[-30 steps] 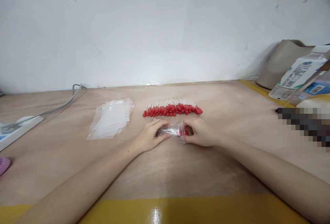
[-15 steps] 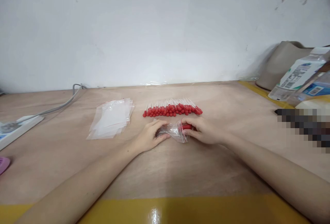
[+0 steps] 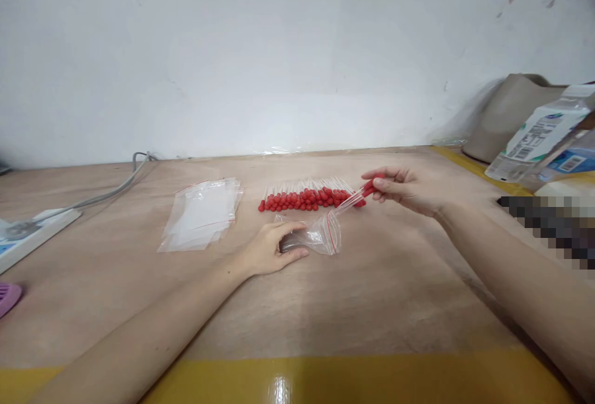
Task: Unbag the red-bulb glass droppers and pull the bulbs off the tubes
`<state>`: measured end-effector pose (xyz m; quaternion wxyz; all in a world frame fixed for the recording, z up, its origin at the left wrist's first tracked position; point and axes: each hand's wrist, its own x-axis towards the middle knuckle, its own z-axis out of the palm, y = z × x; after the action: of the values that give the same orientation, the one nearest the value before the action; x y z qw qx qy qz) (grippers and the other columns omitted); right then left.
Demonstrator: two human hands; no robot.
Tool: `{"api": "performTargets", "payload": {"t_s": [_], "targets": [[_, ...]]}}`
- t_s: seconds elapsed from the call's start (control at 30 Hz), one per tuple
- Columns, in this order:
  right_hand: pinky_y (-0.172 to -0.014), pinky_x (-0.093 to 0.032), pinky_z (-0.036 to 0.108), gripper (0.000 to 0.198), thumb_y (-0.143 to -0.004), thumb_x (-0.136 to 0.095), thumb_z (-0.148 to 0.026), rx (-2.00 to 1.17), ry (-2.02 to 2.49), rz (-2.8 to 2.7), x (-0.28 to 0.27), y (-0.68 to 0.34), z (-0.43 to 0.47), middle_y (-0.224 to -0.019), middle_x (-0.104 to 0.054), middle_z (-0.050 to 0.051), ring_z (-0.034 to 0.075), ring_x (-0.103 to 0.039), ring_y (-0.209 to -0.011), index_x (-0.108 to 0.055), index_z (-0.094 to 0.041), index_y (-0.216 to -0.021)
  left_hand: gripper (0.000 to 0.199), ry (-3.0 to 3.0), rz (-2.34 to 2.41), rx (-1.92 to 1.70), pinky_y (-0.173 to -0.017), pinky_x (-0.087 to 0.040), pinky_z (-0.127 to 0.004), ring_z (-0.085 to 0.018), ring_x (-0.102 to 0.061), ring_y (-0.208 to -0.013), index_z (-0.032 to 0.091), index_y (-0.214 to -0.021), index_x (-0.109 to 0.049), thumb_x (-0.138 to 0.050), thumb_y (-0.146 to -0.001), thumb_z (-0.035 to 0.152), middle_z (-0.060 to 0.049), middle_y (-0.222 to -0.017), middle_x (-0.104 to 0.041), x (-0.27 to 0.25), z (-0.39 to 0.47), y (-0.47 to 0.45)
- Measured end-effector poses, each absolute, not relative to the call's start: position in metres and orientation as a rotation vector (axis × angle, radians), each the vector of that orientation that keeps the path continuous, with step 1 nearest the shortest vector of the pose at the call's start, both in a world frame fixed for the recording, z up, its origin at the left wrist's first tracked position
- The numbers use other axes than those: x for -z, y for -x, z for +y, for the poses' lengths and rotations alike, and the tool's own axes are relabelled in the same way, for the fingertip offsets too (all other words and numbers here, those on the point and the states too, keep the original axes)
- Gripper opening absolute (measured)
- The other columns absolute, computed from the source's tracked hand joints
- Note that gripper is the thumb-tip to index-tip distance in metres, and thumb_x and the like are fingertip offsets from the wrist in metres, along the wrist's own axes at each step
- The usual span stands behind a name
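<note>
We list a white wall [image 3: 279,51], scuffed at upper right, and below it a wooden table [image 3: 297,317] with yellow tape along the near edge.

One grey-brown bin [image 3: 493,119], at the far right against the wall; we cannot see into it.

One clear plastic bottle [image 3: 504,168], tilted, near the bin. Its white label [image 3: 534,134] carries dark print, too small for us to read. Beside it, a blue label [image 3: 564,159] with a white barcode patch.

One white power strip [image 3: 51,230], far left, with a grey cable [image 3: 111,192].

One loose pile of clear bags [image 3: 202,215], overlapping, left of centre, with thin red lines near their mouths.

One row of red-headed sticks [image 3: 311,199], mid-table, heads toward us, pale stems toward the wall.

One right hand [image 3: 409,190], raised, fingers and thumb pinched on the red heads of a small bunch of sticks [image 3: 357,198].

One left hand [image 3: 274,246], curled round a single clear bag [image 3: 318,237] just in front of the row, holding it with its red-lined mouth rightward. The bunch's stems slope down to that mouth; we cannot tell whether their ends are inside.
</note>
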<state>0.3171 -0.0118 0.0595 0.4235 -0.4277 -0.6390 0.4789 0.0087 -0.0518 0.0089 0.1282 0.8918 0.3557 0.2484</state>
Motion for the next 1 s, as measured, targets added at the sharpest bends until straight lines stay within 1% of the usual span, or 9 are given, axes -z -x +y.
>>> {"api": "performTargets", "payload": {"t_s": [0.1,0.17,0.3,0.37,0.47,0.57,0.7,0.87,1.0], "targets": [[-0.073,-0.053,0.036,0.035,-0.069,-0.066,-0.043,-1.046,0.981,-1.562,-0.069,-0.331,-0.006,-0.088,-0.067,0.006,0.016,-0.064,-0.074,-0.062,-0.020,-0.095,0.048,-2.633,0.996,-0.640,-0.086,-0.045,-0.035,-0.022,-0.056,-0.101,0.019,-0.119,-0.049,-0.055,-0.078,0.044,-0.008,-0.114,-0.059,-0.014,-0.054,-0.010],[-0.080,-0.052,0.039,0.032,-0.071,-0.065,-0.042,-0.867,0.954,-1.534,-0.068,-0.332,-0.002,-0.090,-0.066,0.006,0.018,-0.063,-0.082,-0.061,-0.020,-0.094,0.043,-2.653,1.011,-0.567,-0.091,-0.042,-0.037,-0.023,-0.053,-0.107,0.019,-0.120,-0.049,-0.048,-0.083,0.042,-0.008,-0.118,-0.057,-0.021,-0.056,-0.011],[-0.086,-0.049,0.041,0.027,-0.073,-0.063,-0.038,-0.481,1.037,-1.567,-0.048,-0.325,0.011,-0.091,-0.066,0.005,0.019,-0.062,-0.087,-0.062,-0.020,-0.094,0.035,-2.615,1.035,-0.461,-0.082,-0.046,-0.032,-0.019,-0.059,-0.097,0.022,-0.118,-0.052,-0.034,-0.091,0.036,-0.003,-0.111,-0.062,-0.039,-0.057,-0.011],[-0.087,-0.048,0.041,0.027,-0.076,-0.059,-0.034,-0.381,1.086,-1.635,-0.034,-0.320,0.018,-0.092,-0.067,0.007,0.020,-0.062,-0.089,-0.061,-0.019,-0.097,0.033,-2.617,1.017,-0.472,-0.075,-0.048,-0.028,-0.017,-0.062,-0.089,0.022,-0.117,-0.053,-0.040,-0.089,0.035,-0.003,-0.104,-0.065,-0.045,-0.056,-0.009],[-0.085,-0.049,0.040,0.027,-0.078,-0.054,-0.030,-0.246,1.136,-1.749,-0.016,-0.313,0.023,-0.096,-0.066,0.008,0.020,-0.062,-0.089,-0.061,-0.018,-0.102,0.028,-2.724,0.914,-0.637,-0.077,-0.048,-0.029,-0.017,-0.061,-0.089,0.019,-0.108,-0.058,-0.046,-0.086,0.030,-0.005,-0.100,-0.065,-0.043,-0.055,-0.007],[-0.082,-0.049,0.037,0.028,-0.079,-0.051,-0.028,-0.197,1.171,-1.799,-0.005,-0.305,0.023,-0.098,-0.066,0.007,0.019,-0.062,-0.088,-0.061,-0.017,-0.103,0.025,-2.784,0.732,-0.793,-0.083,-0.048,-0.030,-0.016,-0.060,-0.092,0.018,-0.101,-0.061,-0.041,-0.088,0.024,-0.007,-0.098,-0.066,-0.032,-0.051,-0.006],[-0.080,-0.050,0.034,0.031,-0.081,-0.048,-0.028,-0.253,1.181,-1.887,0.003,-0.298,0.023,-0.102,-0.064,0.007,0.018,-0.060,-0.091,-0.059,-0.017,-0.108,0.024,-2.739,0.582,-0.829,-0.090,-0.046,-0.032,-0.016,-0.057,-0.102,0.019,-0.105,-0.060,-0.043,-0.088,0.021,-0.006,-0.103,-0.065,-0.016,-0.046,-0.007],[-0.090,-0.043,0.037,0.035,-0.087,-0.038,-0.032,-0.149,1.147,-2.076,0.006,-0.298,0.026,-0.110,-0.059,0.011,0.020,-0.055,-0.102,-0.055,-0.015,-0.112,0.032,-2.674,0.594,-0.628,-0.098,-0.039,-0.037,-0.018,-0.048,-0.116,0.021,-0.117,-0.053,-0.049,-0.085,0.025,-0.007,-0.120,-0.056,-0.014,-0.047,-0.011],[-0.091,-0.041,0.041,0.040,-0.090,-0.030,-0.036,-0.109,1.201,-2.150,0.009,-0.300,0.027,-0.107,-0.061,0.011,0.022,-0.055,-0.101,-0.053,-0.015,-0.116,0.038,-2.663,0.657,-0.482,-0.102,-0.034,-0.040,-0.019,-0.041,-0.122,0.024,-0.122,-0.048,-0.050,-0.085,0.030,-0.007,-0.130,-0.047,-0.017,-0.048,-0.013]]}}
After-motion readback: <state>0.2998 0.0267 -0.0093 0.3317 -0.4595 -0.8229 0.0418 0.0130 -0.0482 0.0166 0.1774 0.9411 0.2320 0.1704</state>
